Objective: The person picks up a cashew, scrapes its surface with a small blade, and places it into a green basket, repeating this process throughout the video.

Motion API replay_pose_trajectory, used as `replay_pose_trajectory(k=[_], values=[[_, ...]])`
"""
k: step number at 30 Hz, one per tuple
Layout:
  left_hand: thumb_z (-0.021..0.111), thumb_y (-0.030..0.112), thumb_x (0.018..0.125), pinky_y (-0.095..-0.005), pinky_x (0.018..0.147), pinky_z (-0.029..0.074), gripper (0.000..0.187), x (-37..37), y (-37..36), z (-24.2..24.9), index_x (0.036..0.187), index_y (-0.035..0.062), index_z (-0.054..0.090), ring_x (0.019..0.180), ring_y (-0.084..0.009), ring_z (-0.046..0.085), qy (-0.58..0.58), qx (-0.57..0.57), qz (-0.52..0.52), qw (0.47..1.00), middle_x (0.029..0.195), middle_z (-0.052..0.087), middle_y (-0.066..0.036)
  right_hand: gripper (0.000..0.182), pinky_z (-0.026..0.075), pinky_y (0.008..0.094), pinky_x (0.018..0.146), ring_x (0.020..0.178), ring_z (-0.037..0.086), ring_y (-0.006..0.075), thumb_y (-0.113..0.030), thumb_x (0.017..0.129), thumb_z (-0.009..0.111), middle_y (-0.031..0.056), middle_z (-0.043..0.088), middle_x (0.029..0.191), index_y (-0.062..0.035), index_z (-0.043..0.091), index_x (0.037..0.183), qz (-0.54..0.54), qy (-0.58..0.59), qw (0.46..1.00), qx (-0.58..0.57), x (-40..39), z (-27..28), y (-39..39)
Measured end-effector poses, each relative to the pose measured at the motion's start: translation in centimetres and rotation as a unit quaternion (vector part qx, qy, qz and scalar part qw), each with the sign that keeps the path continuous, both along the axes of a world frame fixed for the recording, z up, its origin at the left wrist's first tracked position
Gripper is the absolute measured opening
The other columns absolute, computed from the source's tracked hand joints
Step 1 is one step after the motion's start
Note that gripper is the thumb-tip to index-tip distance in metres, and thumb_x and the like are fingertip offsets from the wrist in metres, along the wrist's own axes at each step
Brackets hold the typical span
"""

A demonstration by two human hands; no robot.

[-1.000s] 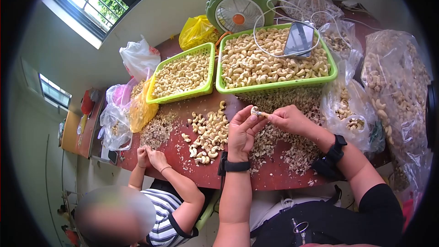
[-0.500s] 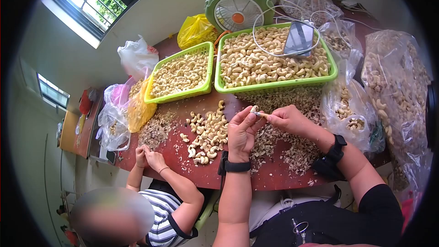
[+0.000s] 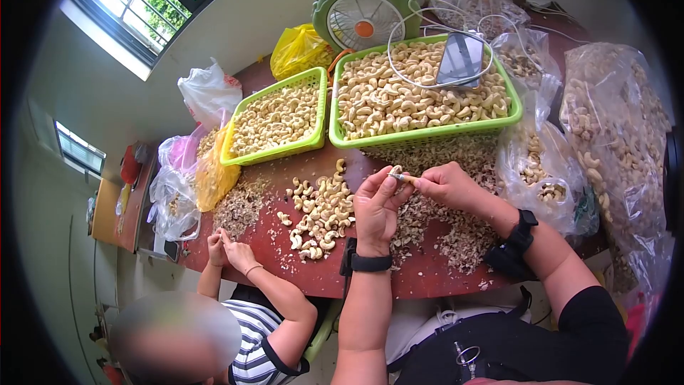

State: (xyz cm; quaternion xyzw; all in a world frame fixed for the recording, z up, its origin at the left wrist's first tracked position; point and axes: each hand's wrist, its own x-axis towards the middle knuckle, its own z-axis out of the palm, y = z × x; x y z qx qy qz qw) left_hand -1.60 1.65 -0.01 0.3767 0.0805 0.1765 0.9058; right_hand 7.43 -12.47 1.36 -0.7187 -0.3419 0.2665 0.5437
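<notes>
While both hands meet above the worktop (image 3: 335,281), the fingers (image 3: 385,187) of the left hand (image 3: 375,210) pinch one small cashew nut (image 3: 396,173) from the side. The right hand (image 3: 447,187) has its fingers closed too, pressing a thin little tool (image 3: 407,178) against the same nut. So the nut sits between the two hands, up in the air, just in front of the big green basket (image 3: 427,132). A nut like this looks light and hard, but it is curved and I think it could snap in two if squeezed too much. Its skin looks thin and flaky. It is best held by its fat sides, with soft fingertips, so the end stays free. Under the hands lies a heap of brown skins (image 3: 442,232). Just left of that is a pile of peeled nuts (image 3: 320,210). The big basket is full of pale nuts, and a phone (image 3: 460,59) with a white cable (image 3: 406,28) rests on top of them. A smaller green basket (image 3: 274,150) stands beside it. Behind them is a green fan (image 3: 360,11). Clear bags of nuts (image 3: 613,135) crowd the right side. Another person in a striped shirt (image 3: 253,346) sits at the left, both small hands (image 3: 231,249) on the worktop edge.
</notes>
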Motion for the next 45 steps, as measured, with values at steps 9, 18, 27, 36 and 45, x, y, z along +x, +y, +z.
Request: replay_pose_trajectory(k=[9, 18, 27, 36, 45], values=[[0.052, -0.002, 0.079, -0.0337, 0.072, 0.053, 0.016, 0.3, -1.0, 0.2, 0.095, -0.0023, 0.054, 0.086, -0.0229, 0.058, -0.007, -0.011, 0.031, 0.999, 0.092, 0.058, -0.013, 0.033, 0.034, 0.0230, 0.042, 0.047, 0.041, 0.0044, -0.031, 0.081, 0.052, 0.0003, 0.047, 0.049, -0.0012, 0.060, 0.068, -0.019, -0.039, 0.999, 0.009, 0.1, -0.3, -0.1], [0.051, -0.002, 0.079, -0.0362, 0.076, 0.051, 0.017, 0.5, -1.2, -0.4, 0.096, -0.0013, 0.053, 0.089, -0.0242, 0.057, -0.033, 0.005, 0.028, 0.999, 0.094, 0.058, -0.013, 0.033, 0.035, 0.0225, 0.042, 0.046, 0.041, 0.0047, -0.031, 0.082, 0.052, -0.0004, 0.047, 0.049, -0.0015, 0.060, 0.068, -0.024, 0.012, 0.999, 0.033, 0.3, -1.0, 0.0], [0.051, -0.001, 0.079, -0.0368, 0.073, 0.052, 0.018, 0.4, -0.8, -0.5, 0.097, 0.0003, 0.052, 0.089, -0.0238, 0.057, -0.007, -0.005, 0.039, 0.999, 0.093, 0.058, -0.012, 0.033, 0.037, 0.0211, 0.043, 0.046, 0.043, 0.0048, -0.031, 0.083, 0.052, -0.0015, 0.048, 0.051, -0.0020, 0.059, 0.068, -0.004, 0.061, 0.998, 0.009, 0.1, -0.8, 0.1], [0.052, -0.003, 0.078, -0.0377, 0.071, 0.053, 0.017, 0.5, -0.7, -0.4, 0.094, 0.0010, 0.053, 0.082, -0.0203, 0.058, 0.023, -0.028, 0.071, 0.997, 0.089, 0.058, -0.010, 0.035, 0.038, 0.0228, 0.044, 0.047, 0.045, 0.0062, -0.032, 0.081, 0.052, 0.0005, 0.049, 0.051, 0.0001, 0.058, 0.068, -0.004, 0.036, 0.999, -0.011, -0.1, -0.3, 0.0], [0.052, -0.004, 0.076, -0.0383, 0.072, 0.052, 0.019, 0.4, -0.8, -0.5, 0.095, 0.0009, 0.051, 0.083, -0.0203, 0.058, 0.007, -0.015, 0.064, 0.998, 0.089, 0.058, -0.010, 0.033, 0.038, 0.0228, 0.044, 0.047, 0.045, 0.0062, -0.031, 0.082, 0.052, 0.0009, 0.050, 0.051, -0.0004, 0.060, 0.070, -0.026, 0.024, 0.999, -0.003, 0.0, -0.4, -0.1]])
